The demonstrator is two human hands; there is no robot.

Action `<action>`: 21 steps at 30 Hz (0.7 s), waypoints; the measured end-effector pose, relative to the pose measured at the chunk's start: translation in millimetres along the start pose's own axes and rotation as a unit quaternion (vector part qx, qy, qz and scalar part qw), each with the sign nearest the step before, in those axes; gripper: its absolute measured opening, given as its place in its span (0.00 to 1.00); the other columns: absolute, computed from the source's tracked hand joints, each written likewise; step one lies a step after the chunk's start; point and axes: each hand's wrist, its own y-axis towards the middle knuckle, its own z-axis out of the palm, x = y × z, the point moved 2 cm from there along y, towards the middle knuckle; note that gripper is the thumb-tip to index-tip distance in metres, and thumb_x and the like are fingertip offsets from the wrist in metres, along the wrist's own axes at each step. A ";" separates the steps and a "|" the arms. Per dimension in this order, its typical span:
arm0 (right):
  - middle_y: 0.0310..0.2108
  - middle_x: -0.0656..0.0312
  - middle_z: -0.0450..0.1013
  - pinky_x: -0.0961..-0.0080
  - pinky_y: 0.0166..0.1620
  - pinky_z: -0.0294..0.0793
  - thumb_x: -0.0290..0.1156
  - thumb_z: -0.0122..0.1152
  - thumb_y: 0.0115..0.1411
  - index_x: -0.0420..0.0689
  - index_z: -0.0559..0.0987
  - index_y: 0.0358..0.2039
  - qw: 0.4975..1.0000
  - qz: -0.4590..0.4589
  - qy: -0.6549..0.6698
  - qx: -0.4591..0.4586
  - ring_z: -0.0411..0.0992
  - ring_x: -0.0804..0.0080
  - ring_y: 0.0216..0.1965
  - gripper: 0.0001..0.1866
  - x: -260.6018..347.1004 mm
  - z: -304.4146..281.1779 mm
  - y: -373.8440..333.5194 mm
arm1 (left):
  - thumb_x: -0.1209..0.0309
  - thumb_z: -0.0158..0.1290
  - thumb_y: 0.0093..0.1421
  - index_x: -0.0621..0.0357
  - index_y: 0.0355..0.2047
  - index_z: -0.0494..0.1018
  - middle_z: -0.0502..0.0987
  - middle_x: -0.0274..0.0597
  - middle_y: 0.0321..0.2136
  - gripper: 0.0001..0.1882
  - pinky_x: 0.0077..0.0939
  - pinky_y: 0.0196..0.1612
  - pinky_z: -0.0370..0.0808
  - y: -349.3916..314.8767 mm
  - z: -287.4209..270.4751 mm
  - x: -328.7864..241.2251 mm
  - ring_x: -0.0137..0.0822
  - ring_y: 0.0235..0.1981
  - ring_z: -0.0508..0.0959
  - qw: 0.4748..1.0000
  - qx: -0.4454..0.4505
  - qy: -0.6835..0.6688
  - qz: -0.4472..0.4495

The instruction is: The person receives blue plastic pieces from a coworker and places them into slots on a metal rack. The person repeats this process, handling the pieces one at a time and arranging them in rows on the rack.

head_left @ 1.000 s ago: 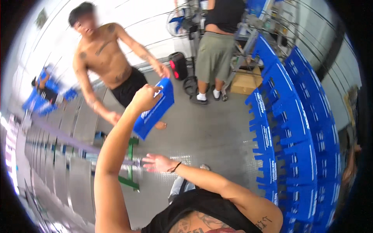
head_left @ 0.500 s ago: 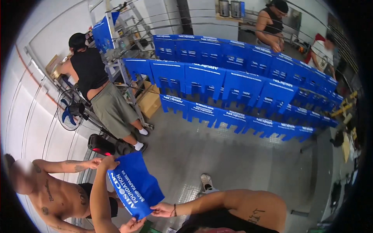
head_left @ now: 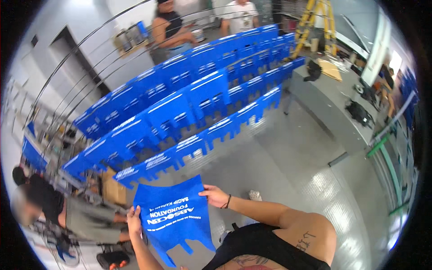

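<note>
Blue cut sheet (head_left: 174,220): one piece, white printing upside down to the wearer, lower edge cut into tabs. Location: spread between both hands, in front of the body, over grey floor (head_left: 265,166).

Left hand (head_left: 134,221): closed on the left edge of the piece. Right hand (head_left: 216,197): narrow fingertip pinch on the right edge, just below the upper corner; black band (head_left: 227,201) at the wrist.

Handling, as judged: grip only the margins, clear of the print. Draw both sides apart evenly, enough to take the slight sag from the upper edge, without stretching. Level the grips, the left apparently lower. Let the tabs hang untwisted.

Surroundings: rows of similar blue sheets (head_left: 167,110) on lines, beyond; grey table (head_left: 321,96) to the right; cardboard box (head_left: 114,186) to the left. Material: uncertain from this view.
</note>
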 end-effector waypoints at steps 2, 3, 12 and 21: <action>0.48 0.62 0.71 0.70 0.49 0.72 0.24 0.55 0.59 0.44 0.65 0.56 1.000 -0.029 -0.003 -0.006 0.72 0.72 0.46 0.24 74.3 -21.4 -25.5 | 0.67 0.52 0.63 0.65 0.46 0.70 0.77 0.40 0.39 0.16 0.24 0.44 0.72 19.6 100.7 -34.9 0.30 0.39 0.76 0.991 0.121 -0.057 -0.024; 0.49 0.62 0.70 0.70 0.48 0.73 0.24 0.55 0.58 0.45 0.64 0.57 0.999 -0.038 -0.005 0.001 0.71 0.73 0.46 0.25 104.7 -36.8 -35.5 | 0.67 0.52 0.62 0.66 0.47 0.69 0.76 0.41 0.40 0.17 0.24 0.45 0.72 29.8 147.6 -44.3 0.31 0.40 0.76 0.989 0.120 -0.085 -0.032; 0.45 0.64 0.71 0.78 0.44 0.71 0.18 0.53 0.53 0.45 0.67 0.53 0.963 -0.147 -0.183 -0.132 0.70 0.76 0.44 0.25 380.7 -185.7 -106.1 | 0.66 0.49 0.63 0.59 0.52 0.69 0.76 0.38 0.44 0.18 0.31 0.51 0.72 118.1 504.2 -104.9 0.33 0.45 0.75 0.911 0.313 -0.241 -0.117; 0.47 0.60 0.72 0.75 0.51 0.70 0.17 0.52 0.58 0.38 0.66 0.55 0.887 -0.324 -0.299 -0.139 0.71 0.72 0.47 0.23 718.3 -211.9 -103.1 | 0.81 0.52 0.58 0.59 0.55 0.67 0.78 0.37 0.32 0.23 0.18 0.37 0.74 189.9 747.3 -299.2 0.25 0.32 0.77 0.873 0.430 -0.195 0.122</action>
